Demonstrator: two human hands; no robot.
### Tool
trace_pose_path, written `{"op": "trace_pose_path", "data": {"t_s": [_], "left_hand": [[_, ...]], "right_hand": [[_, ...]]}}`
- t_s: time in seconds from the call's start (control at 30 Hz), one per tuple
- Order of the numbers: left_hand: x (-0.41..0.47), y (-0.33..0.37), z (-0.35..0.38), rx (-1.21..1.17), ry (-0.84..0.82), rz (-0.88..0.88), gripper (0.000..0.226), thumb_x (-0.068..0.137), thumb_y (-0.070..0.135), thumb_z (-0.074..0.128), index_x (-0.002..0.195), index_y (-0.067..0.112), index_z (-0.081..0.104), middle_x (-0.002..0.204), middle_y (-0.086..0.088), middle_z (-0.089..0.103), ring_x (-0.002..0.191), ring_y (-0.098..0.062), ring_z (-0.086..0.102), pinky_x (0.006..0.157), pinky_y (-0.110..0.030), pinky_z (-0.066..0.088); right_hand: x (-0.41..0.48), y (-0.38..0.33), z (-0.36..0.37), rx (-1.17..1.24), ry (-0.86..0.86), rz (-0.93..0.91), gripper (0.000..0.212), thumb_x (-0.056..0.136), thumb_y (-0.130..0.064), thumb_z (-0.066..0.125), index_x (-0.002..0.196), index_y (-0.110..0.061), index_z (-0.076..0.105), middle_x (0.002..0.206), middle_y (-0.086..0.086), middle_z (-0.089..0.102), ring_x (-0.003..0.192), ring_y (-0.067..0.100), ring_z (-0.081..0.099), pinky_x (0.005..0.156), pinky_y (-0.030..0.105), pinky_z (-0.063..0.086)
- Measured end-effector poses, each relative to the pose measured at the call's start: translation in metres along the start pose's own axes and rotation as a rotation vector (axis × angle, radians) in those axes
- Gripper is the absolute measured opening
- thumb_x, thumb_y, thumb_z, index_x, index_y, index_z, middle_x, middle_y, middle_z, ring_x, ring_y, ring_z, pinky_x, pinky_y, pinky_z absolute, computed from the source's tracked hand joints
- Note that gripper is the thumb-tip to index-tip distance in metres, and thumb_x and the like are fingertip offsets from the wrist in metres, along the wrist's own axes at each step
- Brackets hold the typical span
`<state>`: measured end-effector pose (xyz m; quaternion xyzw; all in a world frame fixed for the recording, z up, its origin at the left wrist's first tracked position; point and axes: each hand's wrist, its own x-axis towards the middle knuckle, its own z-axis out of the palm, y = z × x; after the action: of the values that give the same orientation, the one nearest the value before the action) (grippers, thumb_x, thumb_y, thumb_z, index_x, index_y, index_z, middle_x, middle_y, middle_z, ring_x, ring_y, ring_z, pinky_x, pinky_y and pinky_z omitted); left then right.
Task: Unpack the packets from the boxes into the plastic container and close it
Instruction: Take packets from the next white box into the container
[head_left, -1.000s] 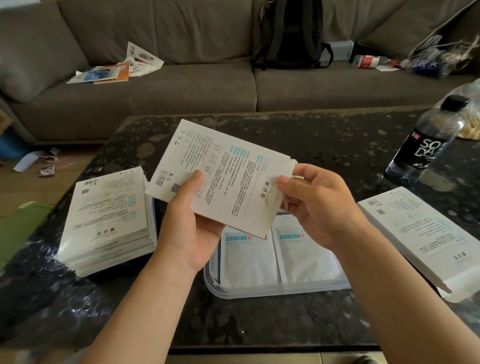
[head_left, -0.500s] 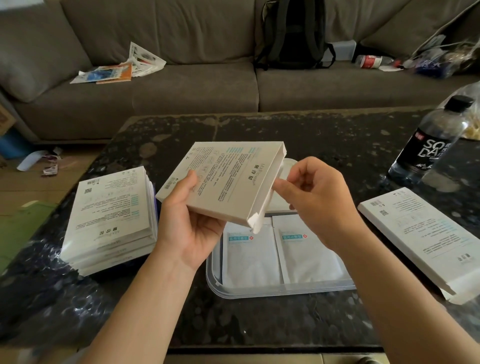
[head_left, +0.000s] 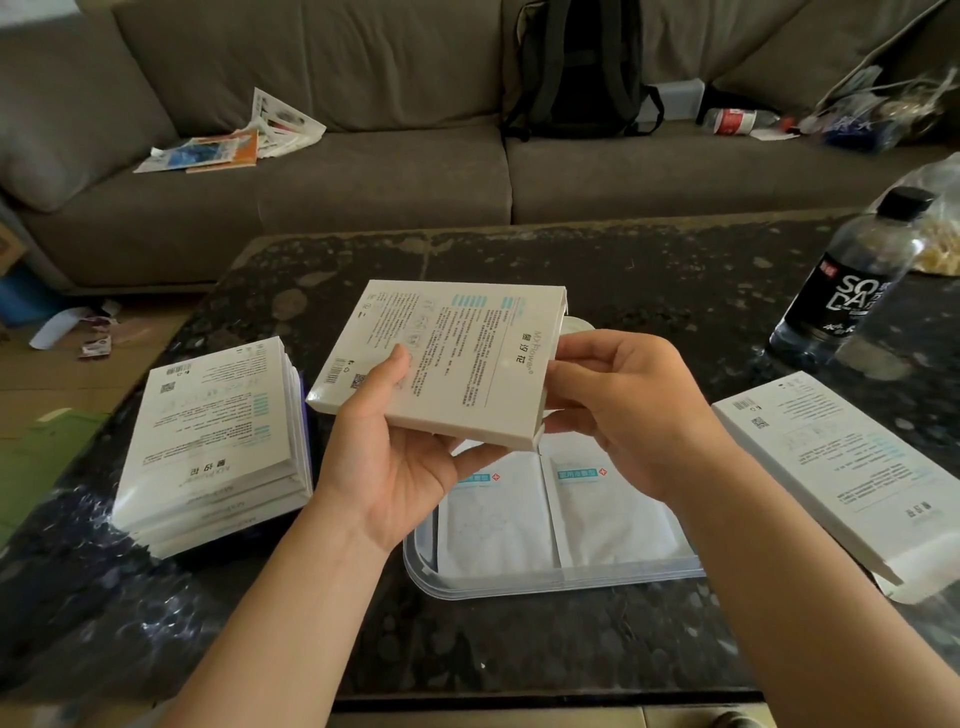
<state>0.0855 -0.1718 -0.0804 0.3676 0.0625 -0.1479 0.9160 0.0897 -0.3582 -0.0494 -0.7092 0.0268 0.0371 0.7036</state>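
My left hand (head_left: 395, 457) grips a flat white box (head_left: 457, 358) from below, thumb on its printed face, above the table. My right hand (head_left: 623, 410) is at the box's open right end, its fingers curled at the flap; what they hold is hidden. Below them lies a clear plastic container (head_left: 519, 584) with white packets (head_left: 498, 519) side by side inside. A stack of white boxes (head_left: 213, 447) stands to the left. Another white box (head_left: 852, 467) lies flat at the right.
A soda bottle (head_left: 852, 280) with a black cap stands at the back right of the dark stone table (head_left: 519, 644). Behind the table runs a grey sofa (head_left: 363, 182) with papers (head_left: 228, 140), a black backpack (head_left: 576, 67) and clutter.
The box has tilted from steeply raised to nearly flat. My right hand has gone from the flap's corner to the box's open right end.
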Motion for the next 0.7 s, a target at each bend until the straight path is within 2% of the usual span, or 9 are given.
{"op": "trace_pose_path", "data": {"t_s": [0.17,0.3,0.53,0.63,0.7], "left_hand": [[-0.0007,0.0006,0.0022,0.009,0.044,0.045,0.045,0.094,0.034,0.061,0.138,0.025,0.060,0.121,-0.014,0.075,0.109,-0.031,0.075,0.069,-0.046,0.064],[-0.0008,0.0016,0.0022,0.019,0.028,0.057,0.046,0.094,0.031,0.061,0.140,0.026,0.059,0.124,-0.014,0.074,0.112,-0.033,0.074,0.070,-0.046,0.064],[-0.0025,0.0019,0.0029,0.013,-0.029,0.068,0.046,0.096,0.030,0.057,0.142,0.026,0.058,0.125,-0.014,0.073,0.114,-0.034,0.073,0.070,-0.046,0.065],[-0.0032,0.0015,0.0034,0.001,-0.033,0.076,0.048,0.095,0.031,0.058,0.142,0.025,0.058,0.125,-0.014,0.072,0.113,-0.033,0.073,0.069,-0.045,0.064],[-0.0028,0.0006,0.0033,-0.023,-0.019,0.076,0.051,0.094,0.032,0.060,0.144,0.024,0.057,0.126,-0.015,0.072,0.115,-0.034,0.072,0.070,-0.046,0.064]], "right_hand": [[0.0019,-0.0012,-0.0048,0.071,-0.053,0.037,0.017,0.098,-0.008,0.059,0.109,-0.007,0.072,0.100,0.002,0.078,0.089,0.021,0.077,0.071,0.035,0.063],[0.0017,-0.0018,-0.0077,0.076,-0.132,0.060,0.020,0.097,-0.007,0.060,0.114,-0.008,0.070,0.102,0.002,0.078,0.094,0.021,0.076,0.075,0.035,0.063],[-0.0002,-0.0035,-0.0052,0.060,-0.175,0.042,0.025,0.095,-0.006,0.062,0.119,-0.011,0.068,0.103,0.001,0.078,0.096,0.021,0.075,0.078,0.037,0.063],[0.0002,-0.0062,-0.0028,0.040,-0.146,0.046,0.025,0.093,-0.006,0.066,0.117,-0.011,0.066,0.100,0.002,0.078,0.094,0.021,0.076,0.078,0.040,0.063],[0.0013,-0.0054,0.0001,-0.014,-0.049,0.033,0.025,0.089,-0.009,0.071,0.110,-0.009,0.057,0.097,0.003,0.077,0.089,0.019,0.076,0.073,0.040,0.063]]}}
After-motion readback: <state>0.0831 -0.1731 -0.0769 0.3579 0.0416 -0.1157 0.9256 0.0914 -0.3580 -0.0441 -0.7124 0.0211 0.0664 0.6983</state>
